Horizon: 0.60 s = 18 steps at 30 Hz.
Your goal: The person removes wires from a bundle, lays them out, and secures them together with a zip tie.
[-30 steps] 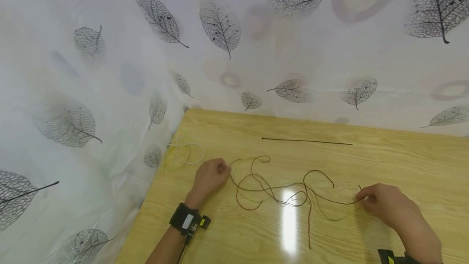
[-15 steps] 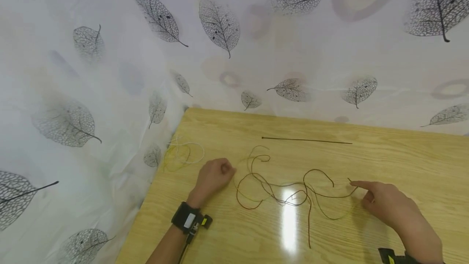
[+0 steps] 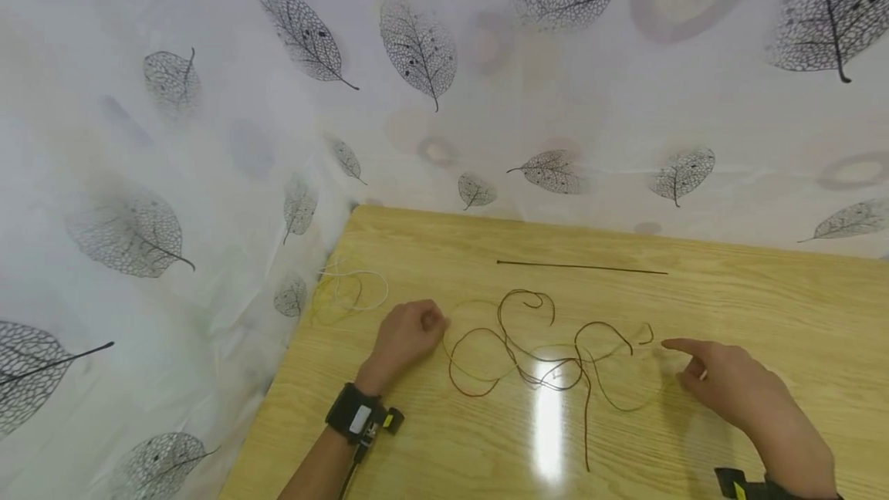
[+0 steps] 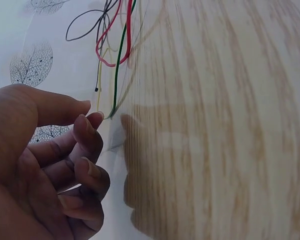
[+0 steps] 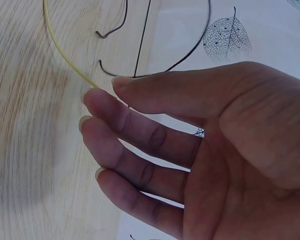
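Note:
Several thin cords lie in a loose tangle on the table in the head view. My left hand point(image 3: 406, 334) is at the tangle's left side; its thumb and index fingertips pinch a green cord point(image 4: 121, 55), with a yellow stretch of cord beside it. At the right side, my right hand point(image 3: 736, 384) has its index finger extended. Between its thumb and a finger runs a yellow cord point(image 5: 60, 45). A dark cord point(image 3: 500, 315) loops between the hands, its ends free. One red cord point(image 4: 128, 30) curls within the tangle.
A thin dark straight strip point(image 3: 582, 267) with a small knob at one end lies behind the tangle. White and yellow cords point(image 3: 354, 292) are coiled by the left wall. Leaf-patterned covering point(image 3: 556, 99) rises behind the wood-grain table point(image 3: 417, 238).
Both hands have let go of the dark cord. Its left end has sprung up and rightward, and its right end has curled back from the right index fingertip.

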Tool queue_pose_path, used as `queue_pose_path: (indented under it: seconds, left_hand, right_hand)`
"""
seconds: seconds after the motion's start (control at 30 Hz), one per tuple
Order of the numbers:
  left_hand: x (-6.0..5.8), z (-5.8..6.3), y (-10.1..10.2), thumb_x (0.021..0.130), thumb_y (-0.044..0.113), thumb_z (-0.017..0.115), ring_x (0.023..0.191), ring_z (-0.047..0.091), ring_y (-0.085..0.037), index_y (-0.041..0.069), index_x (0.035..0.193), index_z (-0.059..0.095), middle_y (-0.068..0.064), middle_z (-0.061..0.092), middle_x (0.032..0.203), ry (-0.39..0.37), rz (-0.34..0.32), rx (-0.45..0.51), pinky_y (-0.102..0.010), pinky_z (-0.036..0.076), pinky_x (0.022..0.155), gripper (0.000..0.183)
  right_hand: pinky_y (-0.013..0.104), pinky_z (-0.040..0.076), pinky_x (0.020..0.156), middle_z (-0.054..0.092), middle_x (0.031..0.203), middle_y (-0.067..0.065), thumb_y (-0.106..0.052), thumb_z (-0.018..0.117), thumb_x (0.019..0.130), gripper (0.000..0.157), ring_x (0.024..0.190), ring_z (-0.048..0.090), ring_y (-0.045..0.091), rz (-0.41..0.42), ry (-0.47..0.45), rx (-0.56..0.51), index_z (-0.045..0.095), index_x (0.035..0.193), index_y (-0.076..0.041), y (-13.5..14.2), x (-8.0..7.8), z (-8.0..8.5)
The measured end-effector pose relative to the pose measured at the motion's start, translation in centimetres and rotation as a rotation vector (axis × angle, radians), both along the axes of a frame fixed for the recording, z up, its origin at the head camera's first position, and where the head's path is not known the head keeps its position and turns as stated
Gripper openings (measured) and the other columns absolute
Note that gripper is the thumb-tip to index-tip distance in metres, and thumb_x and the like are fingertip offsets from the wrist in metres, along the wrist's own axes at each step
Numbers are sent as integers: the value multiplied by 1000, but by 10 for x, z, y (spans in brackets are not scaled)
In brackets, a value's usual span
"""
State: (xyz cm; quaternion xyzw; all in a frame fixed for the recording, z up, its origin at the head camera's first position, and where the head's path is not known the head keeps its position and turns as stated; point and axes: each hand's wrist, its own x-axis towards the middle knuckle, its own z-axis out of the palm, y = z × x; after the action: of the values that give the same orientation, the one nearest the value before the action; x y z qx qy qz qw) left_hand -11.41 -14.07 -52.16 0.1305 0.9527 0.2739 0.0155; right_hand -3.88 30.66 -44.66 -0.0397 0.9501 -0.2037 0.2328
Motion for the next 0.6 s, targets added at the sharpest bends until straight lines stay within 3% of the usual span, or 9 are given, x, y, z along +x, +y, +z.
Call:
queue_pose_path:
  seconds: [0.4,0.6]
  left_hand:
    - [-3,4,2,89,29,69,58,56,-3,22,84,71,13,66,72,53,-40,20,-22,48,51,9]
    - [-13,14,15,93,26,64,71,54,-6,22,98,69,12,62,87,128,-170,29,-25,49,59,8]
  right_hand:
    - [30,41,43,66,82,0,-18,64,93,44,58,52,13,-2,14,28,56,132,-1,5,-3,3]
    - [30,41,41,67,78,1,-19,63,94,39,55,54,12,-3,67,53,60,128,-1,0,-7,17]
